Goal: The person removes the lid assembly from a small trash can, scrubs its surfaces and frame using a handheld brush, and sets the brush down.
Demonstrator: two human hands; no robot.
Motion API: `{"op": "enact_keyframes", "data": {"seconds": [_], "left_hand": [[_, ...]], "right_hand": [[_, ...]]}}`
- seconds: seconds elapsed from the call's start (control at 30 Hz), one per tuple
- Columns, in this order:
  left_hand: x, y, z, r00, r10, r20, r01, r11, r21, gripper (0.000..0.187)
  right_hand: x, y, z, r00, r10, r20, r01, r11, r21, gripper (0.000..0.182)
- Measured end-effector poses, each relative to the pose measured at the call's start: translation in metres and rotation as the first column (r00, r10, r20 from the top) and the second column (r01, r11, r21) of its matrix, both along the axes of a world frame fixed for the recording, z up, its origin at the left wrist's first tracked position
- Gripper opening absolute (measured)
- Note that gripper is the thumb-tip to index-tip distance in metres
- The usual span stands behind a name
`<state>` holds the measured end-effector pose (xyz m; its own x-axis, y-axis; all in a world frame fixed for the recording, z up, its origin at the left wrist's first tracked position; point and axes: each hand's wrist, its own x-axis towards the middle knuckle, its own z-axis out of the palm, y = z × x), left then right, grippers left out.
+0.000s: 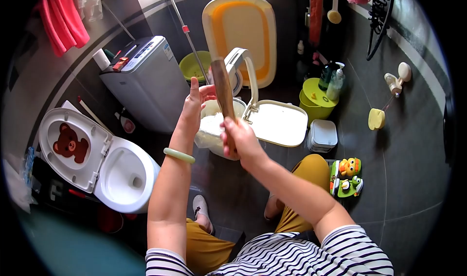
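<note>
My right hand (239,139) is wrapped round the lower end of a long, brown, wooden-looking paddle (223,89), which stands nearly upright and leans slightly left at the top. Just left of the paddle, my left hand (198,98) is raised with its thumb up and fingers apart, holding nothing. A pale green bangle (179,155) circles that forearm. Below both hands is a white bucket (210,125) with whitish contents and a clear plastic liner hanging over its side. A white arched handle (249,64) rises behind it, and a flat cream lid (281,124) extends to the right.
An open toilet (127,174) stands left, before a grey washing machine (146,84). Behind are a green basin (195,66) and a folded tub (239,37). A lime bucket (316,108), white box (322,135) and colourful toy-like item (347,178) line the right.
</note>
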<state>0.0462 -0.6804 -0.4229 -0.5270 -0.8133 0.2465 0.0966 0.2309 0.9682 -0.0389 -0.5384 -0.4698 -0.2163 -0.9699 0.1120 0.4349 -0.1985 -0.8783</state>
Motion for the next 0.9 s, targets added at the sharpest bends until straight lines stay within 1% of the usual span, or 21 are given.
{"op": "enact_keyframes", "data": {"seconds": [0.07,0.1,0.13,0.2,0.23,0.3,0.33,0.4,0.43,0.47,0.5,0.53,0.57,0.6,0.63,0.67,0.7,0.77,0.83,0.87,0.9], "left_hand": [[0.0,-0.002,0.001,0.999,-0.046,0.008,0.046,0.999,-0.023,0.081],[0.001,-0.001,0.003,0.999,-0.045,0.005,0.046,0.998,-0.031,0.081],[0.004,0.002,0.003,0.999,-0.038,0.023,0.039,0.998,-0.044,0.079],[0.004,0.006,0.004,0.999,-0.029,0.034,0.031,0.999,-0.043,0.075],[0.003,0.008,0.005,0.999,-0.029,0.037,0.03,0.999,-0.041,0.075],[0.001,0.013,0.006,0.999,-0.042,-0.027,0.04,0.996,-0.082,0.058],[-0.003,0.009,0.003,0.999,-0.039,-0.022,0.037,0.996,-0.076,0.058],[-0.015,0.001,0.003,0.993,0.1,0.065,-0.081,0.967,-0.24,0.043],[-0.02,0.003,0.005,0.992,0.101,0.07,-0.081,0.967,-0.243,0.043],[-0.024,0.006,0.007,0.969,0.214,0.126,-0.163,0.931,-0.326,0.042],[-0.029,0.009,0.009,0.929,0.328,0.171,-0.235,0.881,-0.41,0.043],[-0.032,0.008,0.007,0.896,0.407,0.181,-0.27,0.819,-0.506,0.047],[-0.036,0.009,0.007,0.893,0.409,0.187,-0.268,0.818,-0.509,0.047],[-0.039,0.011,0.007,0.842,0.508,0.18,-0.323,0.744,-0.585,0.047],[-0.04,0.013,0.007,0.783,0.6,0.165,-0.366,0.659,-0.658,0.046],[-0.039,0.014,0.006,0.749,0.635,0.19,-0.356,0.626,-0.694,0.042],[-0.038,0.017,0.008,0.747,0.635,0.199,-0.346,0.626,-0.699,0.042],[-0.036,0.021,0.011,0.773,0.601,0.204,-0.329,0.654,-0.682,0.04],[-0.036,0.021,0.011,0.784,0.591,0.19,-0.307,0.635,-0.709,0.037],[-0.036,0.021,0.012,0.798,0.58,0.164,-0.296,0.614,-0.731,0.034],[-0.037,0.018,0.012,0.796,0.583,0.162,-0.298,0.611,-0.733,0.034]], "right_hand": [[-0.021,-0.021,0.024,0.999,-0.034,0.001,0.034,0.999,-0.022,0.027],[-0.036,-0.025,0.044,0.999,-0.026,-0.022,0.026,0.999,0.03,0.027],[-0.057,-0.031,0.058,0.996,-0.003,-0.086,0.005,1.0,0.023,0.026],[-0.091,-0.024,0.083,0.969,-0.078,-0.235,0.068,0.996,-0.051,0.026],[-0.109,-0.017,0.093,0.954,-0.078,-0.288,0.056,0.995,-0.084,0.028],[-0.137,-0.007,0.107,0.932,-0.075,-0.354,0.021,0.988,-0.155,0.029],[-0.148,-0.002,0.112,0.916,-0.074,-0.395,0.007,0.986,-0.168,0.029],[-0.16,-0.002,0.12,0.9,-0.073,-0.429,-0.009,0.983,-0.186,0.029],[-0.164,-0.003,0.123,0.843,-0.072,-0.533,-0.009,0.989,-0.147,0.031],[-0.168,-0.005,0.125,0.773,-0.066,-0.632,-0.005,0.994,-0.11,0.033],[-0.168,-0.008,0.126,0.775,-0.067,-0.628,-0.006,0.994,-0.113,0.033],[-0.164,-0.014,0.127,0.699,-0.039,-0.714,-0.02,0.997,-0.074,0.035],[-0.159,-0.02,0.127,0.614,-0.009,-0.789,-0.029,0.999,-0.034,0.037],[-0.153,-0.021,0.128,0.517,0.008,-0.856,-0.053,0.998,-0.023,0.048],[-0.148,-0.025,0.126,0.423,-0.004,-0.906,-0.072,0.997,-0.038,0.055],[-0.14,-0.031,0.121,0.386,-0.052,-0.921,-0.057,0.995,-0.08,0.055],[-0.137,-0.037,0.115,0.349,-0.096,-0.932,-0.043,0.992,-0.119,0.055],[-0.154,-0.057,0.113,0.331,-0.122,-0.936,-0.026,0.99,-0.138,0.046],[-0.172,-0.054,0.137,0.257,-0.051,-0.965,0.106,0.994,-0.024,0.054],[-0.181,-0.062,0.14,0.224,-0.105,-0.969,0.15,0.986,-0.072,0.053],[-0.181,-0.068,0.144,0.241,-0.133,-0.961,0.118,0.987,-0.107,0.054]]}}
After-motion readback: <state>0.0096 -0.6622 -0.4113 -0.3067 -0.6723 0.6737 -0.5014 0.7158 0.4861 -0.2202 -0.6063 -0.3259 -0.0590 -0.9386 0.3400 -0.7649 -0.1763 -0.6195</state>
